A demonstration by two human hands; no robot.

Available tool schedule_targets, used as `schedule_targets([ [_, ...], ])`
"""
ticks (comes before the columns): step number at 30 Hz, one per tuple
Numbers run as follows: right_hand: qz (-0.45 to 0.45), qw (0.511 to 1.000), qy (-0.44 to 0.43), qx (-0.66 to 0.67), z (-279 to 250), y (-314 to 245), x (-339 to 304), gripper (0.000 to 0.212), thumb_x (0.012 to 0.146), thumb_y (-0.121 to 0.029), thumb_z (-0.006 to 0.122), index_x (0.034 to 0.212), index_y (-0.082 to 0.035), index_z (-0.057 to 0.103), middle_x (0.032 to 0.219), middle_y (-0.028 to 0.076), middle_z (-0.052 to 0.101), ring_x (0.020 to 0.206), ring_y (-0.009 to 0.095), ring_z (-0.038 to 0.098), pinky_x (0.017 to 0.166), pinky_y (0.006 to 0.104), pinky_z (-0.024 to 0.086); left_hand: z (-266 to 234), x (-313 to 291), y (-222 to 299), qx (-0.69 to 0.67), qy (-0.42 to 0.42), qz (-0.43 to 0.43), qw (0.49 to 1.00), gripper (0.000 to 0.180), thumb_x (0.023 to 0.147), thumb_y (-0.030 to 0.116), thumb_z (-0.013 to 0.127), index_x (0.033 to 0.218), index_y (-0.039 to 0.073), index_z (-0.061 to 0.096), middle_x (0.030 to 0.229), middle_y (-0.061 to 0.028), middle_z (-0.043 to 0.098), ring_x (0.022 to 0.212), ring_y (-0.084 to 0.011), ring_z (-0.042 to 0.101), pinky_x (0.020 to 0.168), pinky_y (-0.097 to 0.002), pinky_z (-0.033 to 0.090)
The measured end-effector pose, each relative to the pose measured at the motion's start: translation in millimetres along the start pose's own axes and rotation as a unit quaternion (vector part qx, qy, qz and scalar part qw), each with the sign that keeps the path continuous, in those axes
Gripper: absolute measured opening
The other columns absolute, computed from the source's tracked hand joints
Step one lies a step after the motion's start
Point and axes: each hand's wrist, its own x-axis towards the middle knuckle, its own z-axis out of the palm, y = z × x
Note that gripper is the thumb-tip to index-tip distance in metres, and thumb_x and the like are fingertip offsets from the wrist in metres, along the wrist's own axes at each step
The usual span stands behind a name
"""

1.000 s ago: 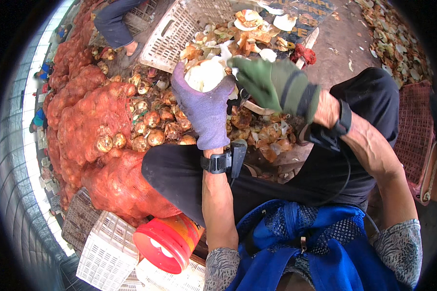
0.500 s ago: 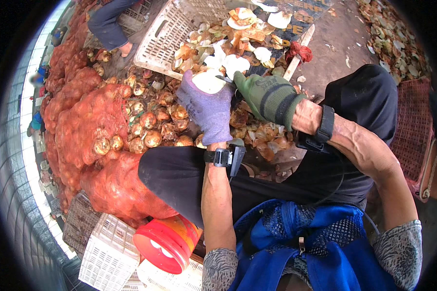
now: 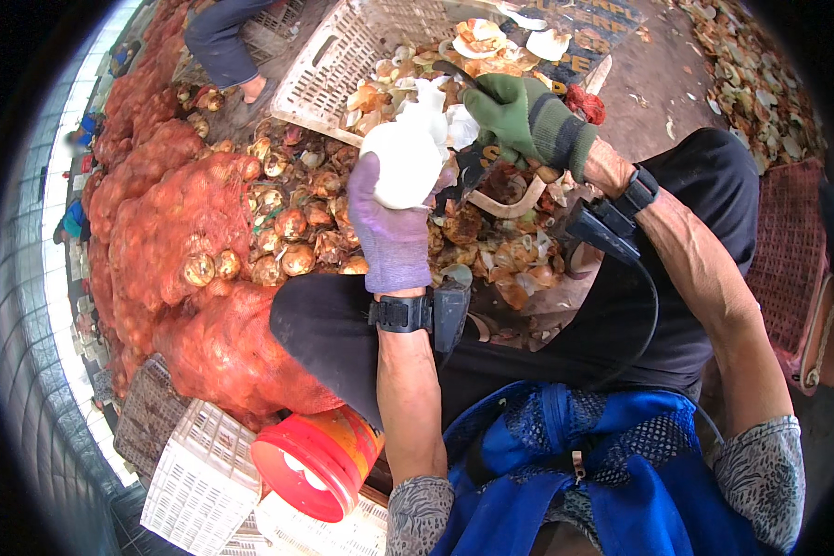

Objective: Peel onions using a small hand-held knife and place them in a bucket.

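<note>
My left hand (image 3: 391,232), in a purple glove, is wrapped round a large white peeled onion (image 3: 402,169). My right hand (image 3: 526,119), in a green glove with dark stripes, is closed on a small knife (image 3: 452,71). The dark blade points up and left, apart from the onion. Beyond my hands, a pile of onion skins (image 3: 371,97) lies in and before a pale plastic crate (image 3: 317,82). Unpeeled onions (image 3: 292,222) are heaped on the ground to the left of my left hand.
Red mesh sacks of onions (image 3: 176,222) line the left side. A red bucket (image 3: 296,463) holding white onions stands at lower left beside white crates (image 3: 199,477). More skins (image 3: 760,93) and a reddish crate (image 3: 786,259) are at right. Another person's leg (image 3: 218,46) shows at upper left.
My right hand has moved up and right with the knife, away from the onion. My left hand has turned, showing more of the onion's white side.
</note>
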Motion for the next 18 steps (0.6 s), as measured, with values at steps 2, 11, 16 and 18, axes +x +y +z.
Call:
schedule_targets([
  [2, -0.015, 0.999, -0.025, 0.035, -2.2, -2.0, -8.8, 0.036, 0.091, -0.033, 0.049, 0.096, 0.002, 0.058, 0.065, 0.007, 0.060, 0.047, 0.014, 0.059, 0.041, 0.0287, 0.048, -1.2, 1.7, 1.3, -0.052, -0.014, -0.013, 0.998, 0.064, 0.077, 0.046, 0.065, 0.126, 0.007, 0.050, 0.123, -0.0175, 0.053, 0.110, -0.0367, 0.054, 0.079, -0.0625, 0.051],
  [11, -0.085, 0.975, -0.083, 0.187, 0.5, -9.8, -27.9, 0.030, 0.096, -0.027, 0.046, 0.110, -0.002, 0.056, 0.068, 0.004, 0.060, 0.046, 0.007, 0.055, 0.038, 0.0200, 0.044, 16.7, -0.8, -0.8, -0.107, -0.001, -0.004, 0.994, 0.071, 0.078, 0.060, 0.058, 0.127, 0.009, 0.048, 0.126, -0.0154, 0.049, 0.114, -0.0373, 0.049, 0.079, -0.0634, 0.049],
  [16, -0.056, 0.992, -0.049, 0.101, -1.7, -19.2, -35.9, 0.030, 0.092, -0.031, 0.054, 0.100, -0.003, 0.063, 0.066, 0.002, 0.059, 0.049, 0.008, 0.053, 0.042, 0.0226, 0.043, 27.2, -4.1, -1.9, -0.041, -0.004, 0.044, 0.998, 0.073, 0.078, 0.059, 0.059, 0.129, 0.008, 0.046, 0.127, -0.0155, 0.049, 0.118, -0.0359, 0.046, 0.086, -0.0638, 0.045],
  [18, -0.103, 0.989, -0.030, 0.101, 4.3, -15.7, -38.6, 0.028, 0.090, -0.031, 0.058, 0.096, -0.003, 0.063, 0.066, 0.002, 0.060, 0.053, 0.007, 0.054, 0.045, 0.0226, 0.044, 32.8, -4.8, -7.0, -0.049, -0.036, 0.041, 0.997, 0.071, 0.078, 0.058, 0.058, 0.127, 0.008, 0.048, 0.129, -0.0158, 0.048, 0.119, -0.0359, 0.045, 0.095, -0.0608, 0.040],
])
